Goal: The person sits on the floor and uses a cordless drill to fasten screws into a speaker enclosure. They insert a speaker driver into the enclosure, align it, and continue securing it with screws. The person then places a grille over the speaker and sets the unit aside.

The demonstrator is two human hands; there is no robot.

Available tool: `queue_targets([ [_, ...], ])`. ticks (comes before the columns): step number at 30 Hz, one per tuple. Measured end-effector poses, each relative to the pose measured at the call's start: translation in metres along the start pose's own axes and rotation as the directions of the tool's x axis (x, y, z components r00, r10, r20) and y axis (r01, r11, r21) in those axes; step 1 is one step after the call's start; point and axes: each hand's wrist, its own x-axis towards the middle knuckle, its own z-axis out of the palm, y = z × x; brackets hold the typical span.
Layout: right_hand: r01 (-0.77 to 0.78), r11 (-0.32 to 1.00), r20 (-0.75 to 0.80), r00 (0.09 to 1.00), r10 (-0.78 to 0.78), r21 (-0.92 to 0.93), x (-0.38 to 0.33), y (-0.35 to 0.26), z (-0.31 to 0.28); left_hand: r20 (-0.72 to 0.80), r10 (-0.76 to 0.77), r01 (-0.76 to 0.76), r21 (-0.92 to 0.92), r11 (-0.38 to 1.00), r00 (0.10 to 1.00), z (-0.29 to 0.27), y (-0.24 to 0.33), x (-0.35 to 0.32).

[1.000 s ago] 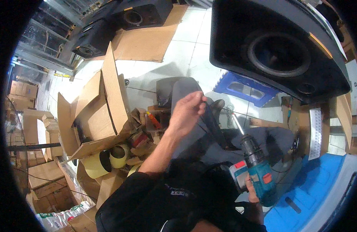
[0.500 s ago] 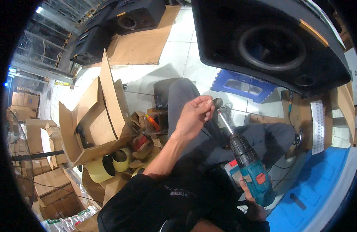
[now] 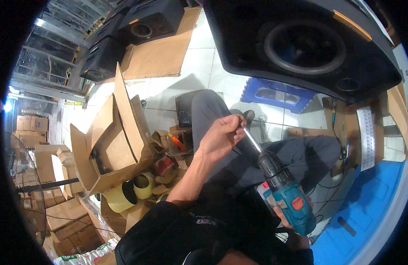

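Observation:
My right hand is wrapped round the grip of a teal and black cordless drill, mostly hidden behind its body. The drill tilts up and to the left, with a long silver bit holder in its black chuck. At the tip of that holder, my left hand is closed in a pinch, thumb against fingers. What it pinches is too small to make out. Both hands are above my legs in dark trousers. Farther off stands a large black speaker cabinet with a round cone.
A blue plastic stool is below the speaker. To the left sit an opened cardboard box, yellow rolls and an orange-red tool. More speakers stand far left. A blue plastic panel lies at right.
The bit holder's tip and my left fingers have come together; a small gap showed between them before. The drill has shifted slightly up and left. The view has also turned a little.

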Motion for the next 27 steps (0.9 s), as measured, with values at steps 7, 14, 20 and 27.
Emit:
queue_targets([
  [7, -0.066, 0.996, 0.055, 0.997, 0.062, 0.066, 0.004, -0.003, 0.0, 0.015, 0.028, -0.03, 0.098, 0.995, 0.999, -0.003, -0.004, 0.001],
  [14, -0.354, 0.92, 0.322, 0.902, 0.288, 0.168, 0.037, -0.017, 0.012, 0.012, 0.039, -0.041, 0.222, 0.974, 0.999, 0.021, 0.002, 0.011],
  [20, -0.045, 0.852, 0.011, 0.998, 0.059, -0.521, 0.014, -0.071, 0.021, -0.094, -0.002, -0.001, -0.032, 0.999, 0.996, 0.106, -0.003, 0.046],
  [27, 0.588, 0.584, -0.159, 0.615, -0.772, -0.559, 0.017, -0.144, 0.026, 0.293, 0.048, -0.057, 0.022, 0.998, 0.955, 0.189, 0.029, 0.096],
])
